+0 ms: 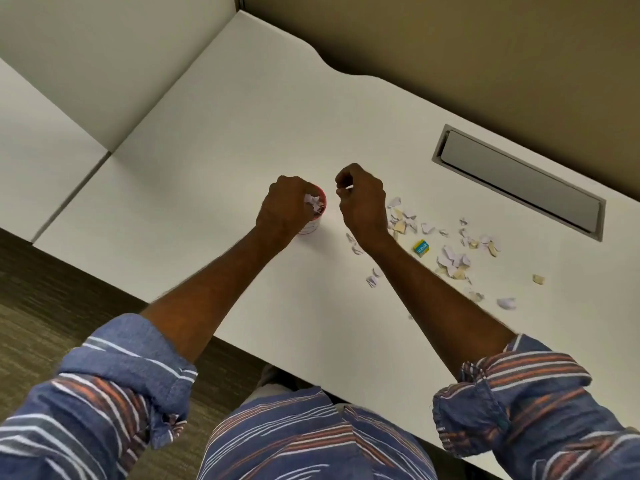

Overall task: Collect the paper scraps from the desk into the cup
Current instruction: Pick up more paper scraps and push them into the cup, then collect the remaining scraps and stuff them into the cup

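At the near left, grey-brown carpet (52,289) shows below the edge of the white tabletop (242,140), which runs off towards beige partition panels at the far side. The rolled blue striped sleeves (131,368) sit at the near edge, with both bare forearms reaching out over the surface. The left hand (282,207) is over the mouth of a red-rimmed white paper cup (311,227) that stands upright around the middle of the tabletop. Its fingers curl down onto a wad of crumpled white paper (312,201) at the cup's opening, and the back of the hand hides most of the rim. Just right of the cup, and apart from it, the right hand (363,206) hangs above the tabletop with its fingers bent in, and the fingertips pinch what looks like a small white paper scrap (347,187). Further right, a loose scatter of torn white and tan paper scraps (452,259) lies flat on the tabletop, from beside the right wrist out to the near right. Some pieces are partly hidden under the forearm. A small yellow and blue box (420,247) rests among them. At the far right, a grey rectangular cable hatch (519,183) is set into the tabletop, well apart from the scraps.
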The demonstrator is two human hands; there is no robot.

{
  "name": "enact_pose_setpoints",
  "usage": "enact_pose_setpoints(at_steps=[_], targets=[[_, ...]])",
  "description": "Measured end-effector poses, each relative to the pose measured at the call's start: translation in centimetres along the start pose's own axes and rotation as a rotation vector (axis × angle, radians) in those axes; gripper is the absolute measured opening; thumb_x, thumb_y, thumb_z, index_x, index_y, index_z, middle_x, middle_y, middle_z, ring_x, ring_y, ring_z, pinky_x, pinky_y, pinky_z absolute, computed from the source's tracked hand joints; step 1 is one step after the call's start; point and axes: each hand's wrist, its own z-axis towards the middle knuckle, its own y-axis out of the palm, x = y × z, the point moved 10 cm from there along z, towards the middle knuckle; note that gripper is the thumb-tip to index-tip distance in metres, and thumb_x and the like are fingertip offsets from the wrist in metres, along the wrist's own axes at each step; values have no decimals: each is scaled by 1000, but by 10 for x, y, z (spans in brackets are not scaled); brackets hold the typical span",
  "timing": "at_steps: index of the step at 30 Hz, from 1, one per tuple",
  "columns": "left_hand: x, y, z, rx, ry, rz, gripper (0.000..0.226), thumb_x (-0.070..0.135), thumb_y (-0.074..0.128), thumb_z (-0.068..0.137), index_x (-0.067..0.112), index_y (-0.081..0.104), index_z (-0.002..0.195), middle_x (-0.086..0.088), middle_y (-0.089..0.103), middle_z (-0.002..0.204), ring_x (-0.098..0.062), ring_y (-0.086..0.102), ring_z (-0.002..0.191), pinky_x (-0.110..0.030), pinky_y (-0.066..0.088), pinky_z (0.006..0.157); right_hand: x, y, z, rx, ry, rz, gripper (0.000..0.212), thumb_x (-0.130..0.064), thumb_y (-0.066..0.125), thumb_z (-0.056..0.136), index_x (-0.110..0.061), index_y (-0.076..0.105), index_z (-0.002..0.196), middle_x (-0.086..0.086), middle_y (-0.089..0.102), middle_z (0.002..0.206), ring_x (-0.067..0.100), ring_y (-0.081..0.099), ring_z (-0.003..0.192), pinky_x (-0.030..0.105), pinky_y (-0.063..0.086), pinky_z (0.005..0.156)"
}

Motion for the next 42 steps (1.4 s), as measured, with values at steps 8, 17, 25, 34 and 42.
enact_pose_setpoints(at_steps=[8,17,25,34,42], targets=[[32,-13,-9,168,114,-60,24,21,61,85,27,76,102,4,72,115,-16,65,109,-30,53,93,121,-71,-37,176,128,-35,4,-11,66,91,-11,64,95,4,70,94,18,68,86,31,57,76],[111,125,-64,-110,418,-38,37,24,57,96,17,60,132,-4,60,136,-21,50,131,-27,34,112,312,-169,-153,173,459,-325,36,-16,57,98,0,56,131,22,56,135,38,51,129,46,41,111],[113,297,-155,-479,484,381,63,33,33,105,10,4,157,-10,-7,165,-30,-6,153,-36,6,126,344,-139,-226,15,643,-408,81,-43,52,98,-5,11,157,20,7,165,40,11,152,51,17,123],[147,342,-150,-372,642,317,52,5,39,101,7,30,152,-10,16,163,-26,9,153,-36,26,122,328,-112,-195,-36,490,-460,63,-9,31,104,-19,2,158,14,-7,166,30,0,155,40,10,127],[195,332,-104,-170,718,276,51,1,60,91,13,52,139,-12,47,148,-31,45,136,-43,46,105,320,-158,-182,241,271,-119,34,3,50,96,-3,65,126,13,62,135,25,58,128,41,45,112]])
